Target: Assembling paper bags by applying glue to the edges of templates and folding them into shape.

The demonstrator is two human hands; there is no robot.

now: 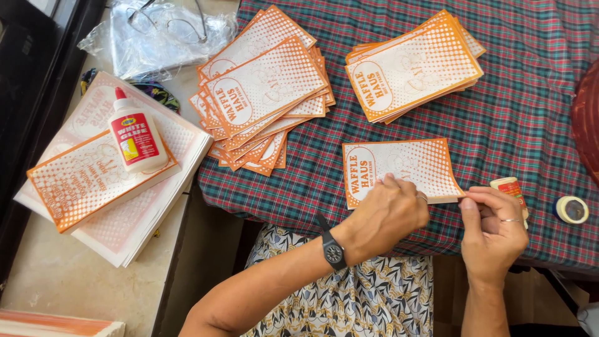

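Two hands work one orange paper bag (399, 167): your left hand (387, 215) presses it flat, your right hand (493, 228) pinches its four-o'clock corner; keep edges aligned.

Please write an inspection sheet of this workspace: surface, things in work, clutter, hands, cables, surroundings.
Surface: red-green plaid cloth over the table.
Job's things: one orange-white paper bag lies flat at the near edge; two piles of such bags, fanned pile and neat pile; small glue stick.
Clutter: tape roll; white glue bottle on printed sheets; glasses on plastic wrap.
Hands: left hand presses the bag; right hand fingers pinch its right edge.
Cables: nothing seen.
Surroundings: side ledge; patterned clothing.
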